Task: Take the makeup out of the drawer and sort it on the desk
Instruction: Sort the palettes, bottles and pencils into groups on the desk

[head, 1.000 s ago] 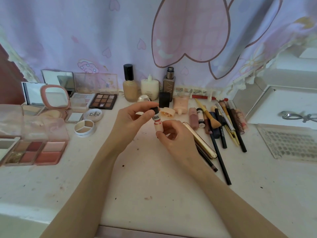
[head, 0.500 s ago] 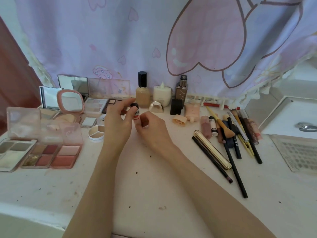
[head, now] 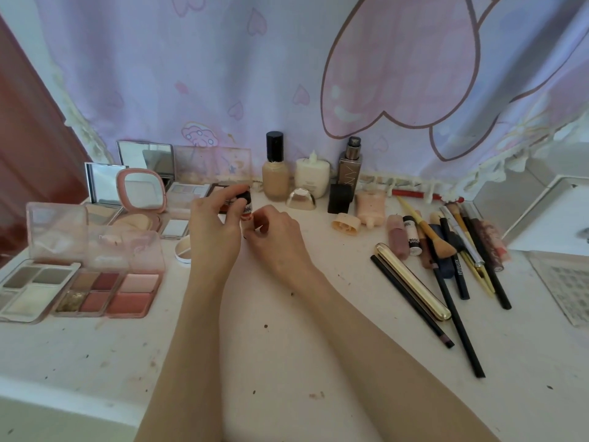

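1. Left hand (head: 213,228) pinches the black cap of a small lip-tint tube (head: 247,208); right hand (head: 273,237) grips its base, above the table (head: 287,346).
2. Risk: a slipping pinch could drop the tube onto the blush palettes (head: 105,293).

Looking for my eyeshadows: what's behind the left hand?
Behind the left hand a dark palette edge shows; its pans are covered. A round white compact peeks out beside it.

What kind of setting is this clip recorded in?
Most likely a home dressing table or vanity desk in a bedroom. Open eyeshadow palettes and a pink compact mirror lie at the left, makeup brushes at the right, and a pastel heart-print curtain hangs behind the white desk.
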`<state>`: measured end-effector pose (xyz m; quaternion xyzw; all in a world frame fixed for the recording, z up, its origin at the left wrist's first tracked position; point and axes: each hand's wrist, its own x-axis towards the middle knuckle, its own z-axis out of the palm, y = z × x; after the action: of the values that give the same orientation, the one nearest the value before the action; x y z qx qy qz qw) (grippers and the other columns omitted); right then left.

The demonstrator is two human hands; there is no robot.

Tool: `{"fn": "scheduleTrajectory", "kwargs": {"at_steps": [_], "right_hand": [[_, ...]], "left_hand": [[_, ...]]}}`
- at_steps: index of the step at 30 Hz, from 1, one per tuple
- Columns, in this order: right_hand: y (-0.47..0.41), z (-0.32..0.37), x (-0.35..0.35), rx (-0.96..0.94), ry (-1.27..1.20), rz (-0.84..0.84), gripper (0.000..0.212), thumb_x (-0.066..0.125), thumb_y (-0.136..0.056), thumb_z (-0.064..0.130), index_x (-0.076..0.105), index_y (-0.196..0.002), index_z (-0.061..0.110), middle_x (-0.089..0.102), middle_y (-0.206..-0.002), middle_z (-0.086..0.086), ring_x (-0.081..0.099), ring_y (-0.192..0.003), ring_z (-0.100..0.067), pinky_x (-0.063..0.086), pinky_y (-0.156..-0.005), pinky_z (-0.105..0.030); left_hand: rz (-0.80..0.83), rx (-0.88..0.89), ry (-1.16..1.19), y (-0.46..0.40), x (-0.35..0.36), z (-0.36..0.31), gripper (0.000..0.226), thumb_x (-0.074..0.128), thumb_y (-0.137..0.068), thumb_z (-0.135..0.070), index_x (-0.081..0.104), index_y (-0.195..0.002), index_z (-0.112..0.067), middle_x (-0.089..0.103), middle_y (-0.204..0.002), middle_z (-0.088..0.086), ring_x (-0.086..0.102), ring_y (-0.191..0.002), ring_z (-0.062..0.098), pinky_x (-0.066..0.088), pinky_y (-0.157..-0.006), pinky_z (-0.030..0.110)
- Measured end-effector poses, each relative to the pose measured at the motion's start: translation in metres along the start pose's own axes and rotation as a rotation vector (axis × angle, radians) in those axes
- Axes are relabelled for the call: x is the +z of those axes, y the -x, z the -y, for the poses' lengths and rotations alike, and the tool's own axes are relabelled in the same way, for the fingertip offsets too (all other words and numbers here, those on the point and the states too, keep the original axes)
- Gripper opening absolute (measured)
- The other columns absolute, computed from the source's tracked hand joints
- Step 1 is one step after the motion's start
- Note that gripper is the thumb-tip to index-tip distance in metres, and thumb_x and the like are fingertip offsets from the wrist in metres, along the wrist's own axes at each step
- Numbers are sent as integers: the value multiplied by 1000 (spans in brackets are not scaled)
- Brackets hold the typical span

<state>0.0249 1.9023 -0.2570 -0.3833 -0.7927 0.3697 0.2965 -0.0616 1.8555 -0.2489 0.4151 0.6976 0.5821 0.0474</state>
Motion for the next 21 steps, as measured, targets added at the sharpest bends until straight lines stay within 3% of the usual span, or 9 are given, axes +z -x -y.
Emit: {"fn": "scheduleTrajectory", "kwargs": {"at_steps": [7, 11, 14, 17, 21], "right_hand": [[-1, -2, 2, -29, 44, 2, 19, 55, -90, 22, 60, -97, 5, 66, -94, -8, 54, -94, -28, 44, -83, -40], [5, -3, -2, -4, 64, 40, 33, 57, -90, 20, 53, -120, 9, 57, -118, -6, 51, -110, -21, 41, -94, -32], [19, -3, -21, -14, 68, 55, 39, 55, -92, 16, 47, -130, 13, 50, -129, -3, 49, -117, -16, 40, -101, -30], [36, -5, -56, -63, 108, -7, 32, 53, -93, 15, 53, -125, 14, 54, -125, 0, 50, -113, -11, 40, -100, -25], [62, -19, -113, -59, 228, -140, 20, 54, -92, 18, 63, -111, 17, 61, -105, 8, 55, -95, -6, 42, -96, -28]], "left_hand": [[26, 61, 33, 3, 0, -4, 32, 56, -86, -5, 61, -114, -20, 63, -108, 1, 54, -91, 11, 35, -74, 4], [-131, 171, 80, 10, 2, -11, 42, 53, -84, -16, 46, -125, -23, 48, -115, -16, 48, -104, 12, 40, -91, 23], [-213, 334, 56, 17, 4, -20, 36, 49, -86, -12, 47, -122, -13, 49, -112, -8, 49, -100, 17, 39, -86, 21], [-158, 413, 64, 25, 12, -28, 33, 46, -88, -14, 48, -119, -4, 51, -110, 6, 51, -96, 22, 41, -82, 21], [68, 446, 8, 42, 28, -40, 34, 43, -87, -21, 51, -118, -9, 50, -108, -5, 50, -97, 12, 38, -83, 15]]}}
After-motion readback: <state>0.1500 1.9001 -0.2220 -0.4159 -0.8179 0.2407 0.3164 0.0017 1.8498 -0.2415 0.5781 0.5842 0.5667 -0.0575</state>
